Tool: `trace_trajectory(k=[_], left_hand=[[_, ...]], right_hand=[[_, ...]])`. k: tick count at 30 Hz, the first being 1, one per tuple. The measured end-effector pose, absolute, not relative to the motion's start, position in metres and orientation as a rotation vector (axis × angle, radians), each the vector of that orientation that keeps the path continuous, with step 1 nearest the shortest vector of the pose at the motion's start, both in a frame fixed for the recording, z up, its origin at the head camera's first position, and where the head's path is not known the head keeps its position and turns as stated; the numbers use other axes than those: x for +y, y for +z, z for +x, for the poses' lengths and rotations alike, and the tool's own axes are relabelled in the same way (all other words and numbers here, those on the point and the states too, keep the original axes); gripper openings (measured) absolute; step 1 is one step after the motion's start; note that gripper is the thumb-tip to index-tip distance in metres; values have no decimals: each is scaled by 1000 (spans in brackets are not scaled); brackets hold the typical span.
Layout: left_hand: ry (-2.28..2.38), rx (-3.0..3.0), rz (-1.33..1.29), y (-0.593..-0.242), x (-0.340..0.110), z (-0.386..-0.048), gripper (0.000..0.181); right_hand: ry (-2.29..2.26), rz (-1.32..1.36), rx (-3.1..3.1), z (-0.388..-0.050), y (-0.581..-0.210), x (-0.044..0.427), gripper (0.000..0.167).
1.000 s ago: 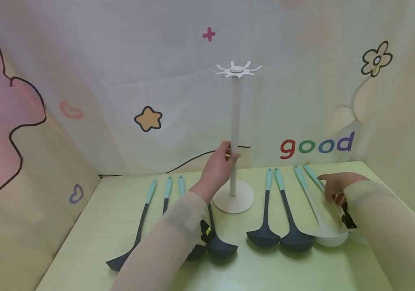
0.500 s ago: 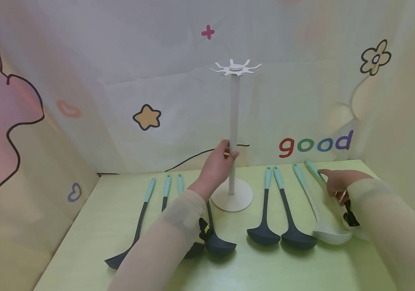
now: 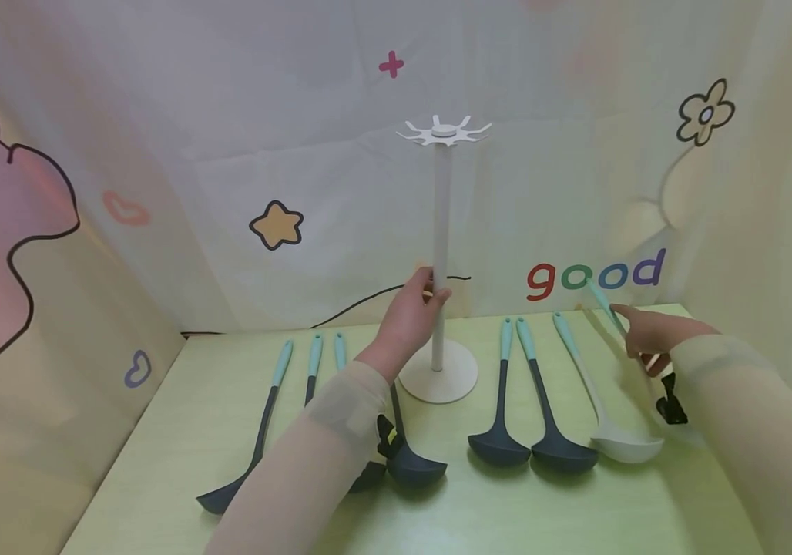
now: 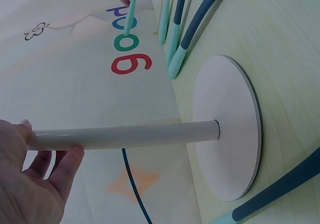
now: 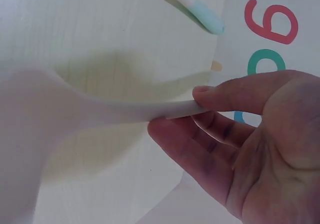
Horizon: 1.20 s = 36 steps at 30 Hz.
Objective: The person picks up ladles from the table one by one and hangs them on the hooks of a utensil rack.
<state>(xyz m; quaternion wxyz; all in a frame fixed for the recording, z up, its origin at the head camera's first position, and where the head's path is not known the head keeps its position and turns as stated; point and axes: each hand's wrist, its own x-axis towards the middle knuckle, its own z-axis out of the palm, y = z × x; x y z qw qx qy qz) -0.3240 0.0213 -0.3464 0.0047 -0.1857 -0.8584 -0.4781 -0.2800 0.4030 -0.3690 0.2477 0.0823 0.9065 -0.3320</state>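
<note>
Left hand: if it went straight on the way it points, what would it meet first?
The left hand would first meet the pole it holds; past that, probably the backdrop, though depth is unclear.

"What's the left grip (image 3: 407,325) holding?"
"A white stand (image 3: 441,216), upright on the tabletop (image 3: 167,439), dark ladles (image 3: 498,450) lying on either side."
"And the right grip (image 3: 659,333)?"
"A turquoise-handled ladle (image 3: 604,300), its upper end overlapping the printed word 'good' (image 3: 601,276)."
</note>
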Motion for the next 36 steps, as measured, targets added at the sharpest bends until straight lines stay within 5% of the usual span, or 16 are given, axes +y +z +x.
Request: trace_trajectory(k=[16,36], left_hand=[[-1503,-2689,-566,-348,23,-325,37],[-1529,-2675,-552,-349,24,-326,35]], right_hand=[[-860,94,2755,-284,-349,403,95],[-804,-170,3055,-286,-301,315,85]])
